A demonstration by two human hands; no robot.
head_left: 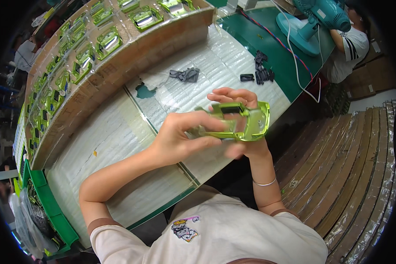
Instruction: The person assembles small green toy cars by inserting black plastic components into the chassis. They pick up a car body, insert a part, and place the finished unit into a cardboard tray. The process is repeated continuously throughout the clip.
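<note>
A shiny lime-green toy car body shell (246, 122) is held above the bench edge between both hands. My left hand (180, 136) grips its left end with thumb and fingers. My right hand (237, 99) cups it from behind and below, fingers curled over the top; a thin bracelet sits on that wrist. The shell has open window cut-outs. Small black plastic parts lie on the white padded bench: one cluster (187, 75) ahead of my hands and another (259, 72) farther right.
A long cardboard tray (163, 37) holding several green shells in clear wrap runs along the bench's far side. A teal desk fan (321, 20) and cables stand at the back right beside another person (352, 48). Stacked cardboard trays (352, 176) fill the right. A green bin (48, 207) sits lower left.
</note>
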